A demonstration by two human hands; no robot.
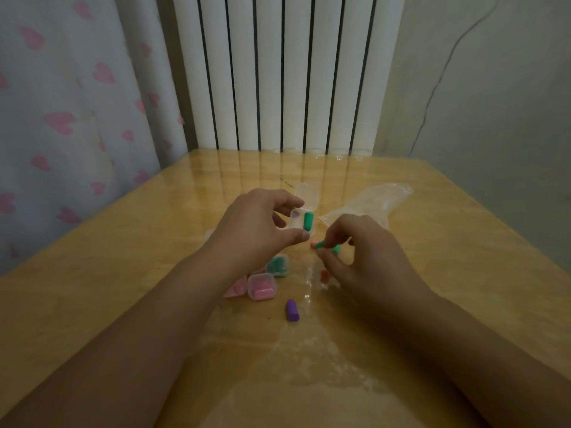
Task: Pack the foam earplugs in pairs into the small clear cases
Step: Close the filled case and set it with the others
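Observation:
My left hand [256,223] pinches a small clear case [298,222] by its base, its lid [306,195] flipped up behind. One green earplug [308,221] stands inside that case. My right hand [358,257] holds a second green earplug [323,244] between thumb and fingers, just right of the case. A purple earplug [292,310] lies loose on the table nearer to me. A red earplug [324,275] peeks out beside my right hand. Closed cases sit under my left wrist: one with green plugs [278,265], one with pink plugs [262,287].
A crumpled clear plastic bag [370,205] lies behind my right hand. The wooden table [123,273] has a glossy cover. A white radiator [278,72] stands at the far edge, a heart-patterned curtain [61,118] at the left.

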